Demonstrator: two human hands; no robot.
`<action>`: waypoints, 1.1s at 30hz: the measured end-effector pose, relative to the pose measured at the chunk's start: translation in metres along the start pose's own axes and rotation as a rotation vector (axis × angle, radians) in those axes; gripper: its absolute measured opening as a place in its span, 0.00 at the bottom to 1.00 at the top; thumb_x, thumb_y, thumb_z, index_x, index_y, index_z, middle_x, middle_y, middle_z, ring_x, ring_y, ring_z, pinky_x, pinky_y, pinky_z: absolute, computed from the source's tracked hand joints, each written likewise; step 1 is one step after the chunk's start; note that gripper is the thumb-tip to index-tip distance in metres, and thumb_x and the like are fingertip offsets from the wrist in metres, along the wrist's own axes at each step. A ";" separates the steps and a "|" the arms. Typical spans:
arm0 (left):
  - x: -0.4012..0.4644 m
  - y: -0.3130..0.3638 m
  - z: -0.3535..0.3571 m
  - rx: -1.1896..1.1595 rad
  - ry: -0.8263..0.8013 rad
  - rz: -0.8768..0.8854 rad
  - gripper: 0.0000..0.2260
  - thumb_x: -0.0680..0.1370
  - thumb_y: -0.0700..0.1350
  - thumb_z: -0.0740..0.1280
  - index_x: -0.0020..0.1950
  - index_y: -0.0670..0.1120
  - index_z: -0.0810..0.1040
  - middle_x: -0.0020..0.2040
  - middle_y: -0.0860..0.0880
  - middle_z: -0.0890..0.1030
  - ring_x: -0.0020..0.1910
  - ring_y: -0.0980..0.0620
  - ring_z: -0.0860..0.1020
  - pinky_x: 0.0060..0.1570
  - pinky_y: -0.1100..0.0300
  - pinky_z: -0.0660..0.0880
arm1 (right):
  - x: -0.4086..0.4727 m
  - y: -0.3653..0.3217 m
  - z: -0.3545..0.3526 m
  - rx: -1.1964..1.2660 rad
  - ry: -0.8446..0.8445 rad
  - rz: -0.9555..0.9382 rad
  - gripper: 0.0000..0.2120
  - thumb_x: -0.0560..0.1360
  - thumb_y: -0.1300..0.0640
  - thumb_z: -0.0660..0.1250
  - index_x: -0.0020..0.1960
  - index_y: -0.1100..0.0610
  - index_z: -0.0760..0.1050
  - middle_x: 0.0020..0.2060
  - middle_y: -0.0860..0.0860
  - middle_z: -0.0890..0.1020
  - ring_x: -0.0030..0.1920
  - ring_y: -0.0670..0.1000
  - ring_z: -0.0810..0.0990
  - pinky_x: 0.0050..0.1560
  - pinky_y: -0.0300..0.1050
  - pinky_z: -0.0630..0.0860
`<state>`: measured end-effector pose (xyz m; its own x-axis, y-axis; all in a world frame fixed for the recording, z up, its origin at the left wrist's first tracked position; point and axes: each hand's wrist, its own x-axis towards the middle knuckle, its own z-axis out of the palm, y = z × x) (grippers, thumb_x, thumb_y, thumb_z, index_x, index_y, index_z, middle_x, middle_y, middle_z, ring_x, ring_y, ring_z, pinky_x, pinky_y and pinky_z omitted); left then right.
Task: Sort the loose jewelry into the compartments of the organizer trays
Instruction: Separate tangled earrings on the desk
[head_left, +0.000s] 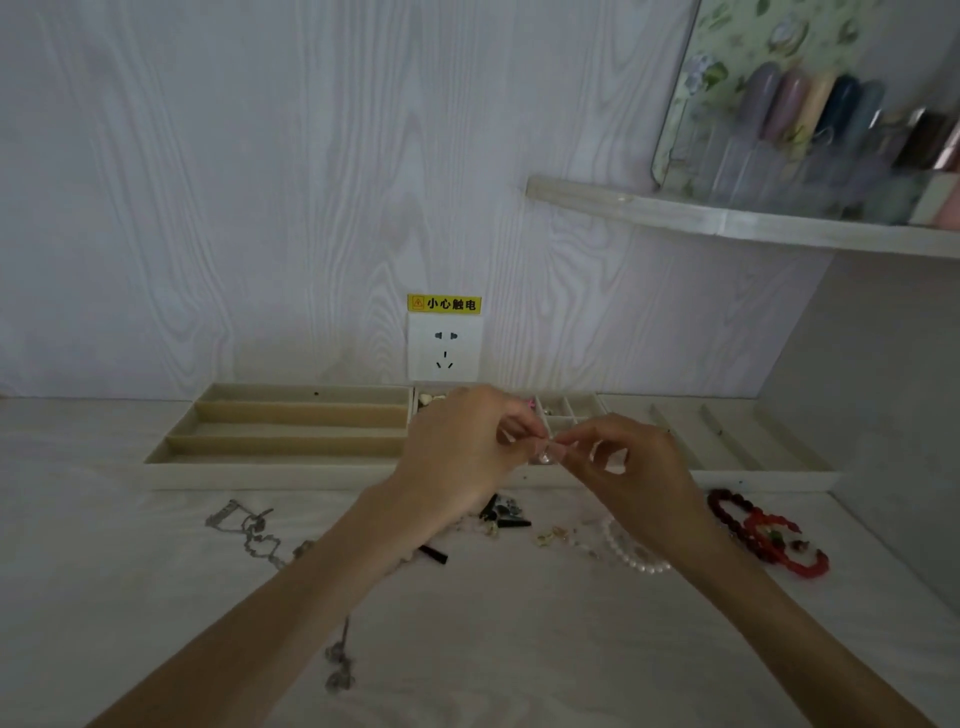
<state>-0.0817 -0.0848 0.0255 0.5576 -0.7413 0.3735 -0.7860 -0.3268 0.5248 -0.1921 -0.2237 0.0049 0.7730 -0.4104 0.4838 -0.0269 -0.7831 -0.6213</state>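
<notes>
Both hands meet over the middle organizer tray (571, 408) of small square compartments. My left hand (462, 449) and my right hand (631, 470) pinch a small pale earring (545, 456) between their fingertips. A beige tray (291, 434) with long slots lies to the left, a white slotted tray (727, 441) to the right. On the table lie a silver chain (249, 530), a pearl bracelet (631, 553), red bead bracelets (763, 530), and small dark and gold pieces (506, 514). Which piece of jewelry the earring belongs with is too small to tell.
A wall socket (444, 351) with a yellow warning label sits behind the trays. A shelf (727, 223) with colored bottles overhangs the upper right. A grey side wall (883, 415) bounds the table on the right. Another small silver piece (340, 670) lies near my left forearm.
</notes>
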 end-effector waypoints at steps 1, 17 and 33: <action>0.008 -0.003 0.003 -0.053 0.011 -0.015 0.10 0.75 0.55 0.68 0.56 0.58 0.79 0.43 0.63 0.80 0.38 0.67 0.77 0.44 0.65 0.76 | 0.008 0.006 -0.003 0.004 0.023 0.016 0.03 0.69 0.52 0.73 0.40 0.44 0.80 0.33 0.43 0.80 0.36 0.43 0.77 0.37 0.34 0.72; 0.016 -0.064 0.011 -0.209 0.497 -0.290 0.14 0.79 0.58 0.57 0.44 0.58 0.81 0.33 0.61 0.81 0.27 0.63 0.76 0.30 0.63 0.70 | 0.110 0.083 0.013 -0.270 -0.229 0.261 0.06 0.71 0.48 0.70 0.46 0.48 0.83 0.39 0.46 0.80 0.35 0.38 0.74 0.34 0.32 0.66; 0.015 -0.063 0.014 -0.236 0.438 -0.331 0.14 0.79 0.57 0.59 0.42 0.57 0.82 0.32 0.61 0.81 0.29 0.62 0.78 0.32 0.62 0.73 | 0.123 0.071 0.032 -0.679 -0.364 0.306 0.09 0.73 0.52 0.67 0.49 0.53 0.83 0.50 0.50 0.83 0.49 0.51 0.80 0.48 0.43 0.75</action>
<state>-0.0276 -0.0836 -0.0126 0.8606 -0.2953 0.4150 -0.4987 -0.3227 0.8045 -0.0786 -0.3146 0.0001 0.8232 -0.5654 0.0518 -0.5559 -0.8212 -0.1288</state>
